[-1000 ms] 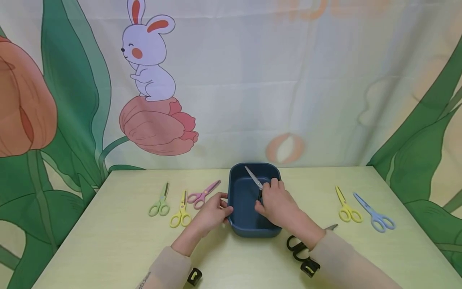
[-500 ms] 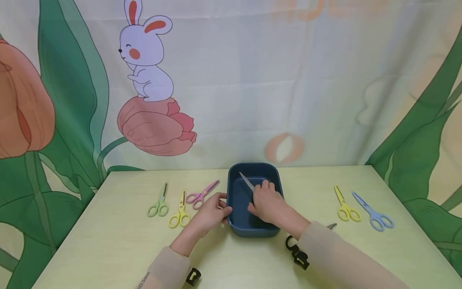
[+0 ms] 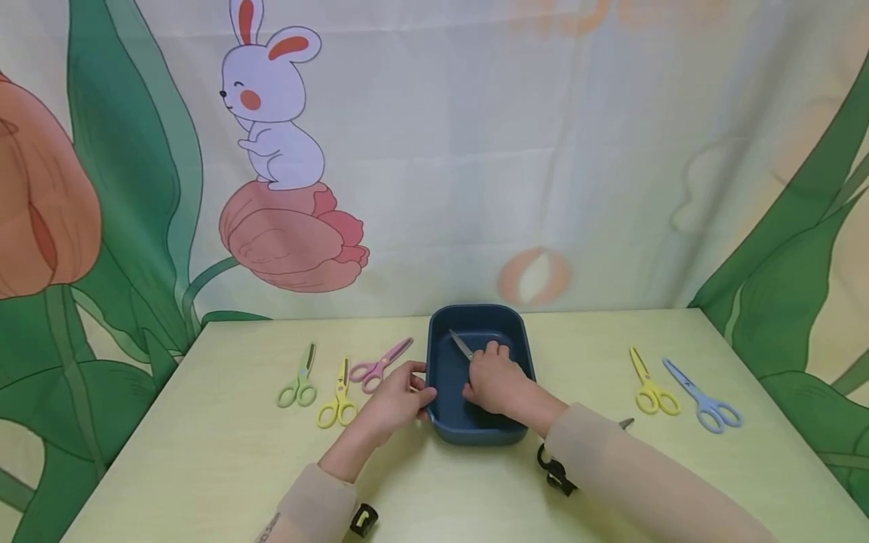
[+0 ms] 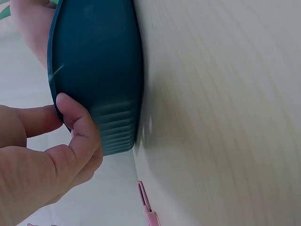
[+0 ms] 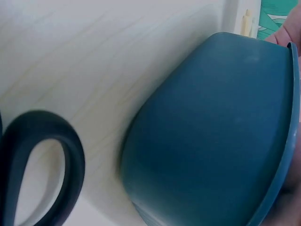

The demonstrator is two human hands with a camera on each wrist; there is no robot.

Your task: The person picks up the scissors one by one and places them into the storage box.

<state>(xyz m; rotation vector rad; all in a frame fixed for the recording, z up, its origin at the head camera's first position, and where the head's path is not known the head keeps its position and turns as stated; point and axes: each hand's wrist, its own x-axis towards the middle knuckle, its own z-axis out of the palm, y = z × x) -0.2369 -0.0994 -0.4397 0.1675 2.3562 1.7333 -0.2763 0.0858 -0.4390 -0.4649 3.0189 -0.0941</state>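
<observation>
A dark blue rectangular bin (image 3: 479, 436) stands on the table, its wall large in both wrist views. My left hand (image 3: 397, 401) pinches the bin's left rim between thumb and fingers; the left wrist view shows this grip on the bin wall (image 4: 96, 56) closely. Down inside the bin, my right hand (image 3: 501, 383) grips a pair of scissors (image 3: 461, 345). Their silver blades point to the far left, while the handles are hidden under the fingers. In the right wrist view the bin's side (image 5: 211, 127) covers most of that hand.
Left of the bin lie green scissors (image 3: 298, 392), yellow scissors (image 3: 329, 415) and pink scissors (image 3: 367, 371). On the right are yellow scissors (image 3: 647, 391) and blue scissors (image 3: 694, 388). Black-handled scissors (image 3: 543, 456) lie partly under the right sleeve. A printed curtain (image 3: 434, 151) hangs behind.
My right hand has moved left and lower into the bin with the scissors, their blades going along. The left hand keeps its hold on the rim.
</observation>
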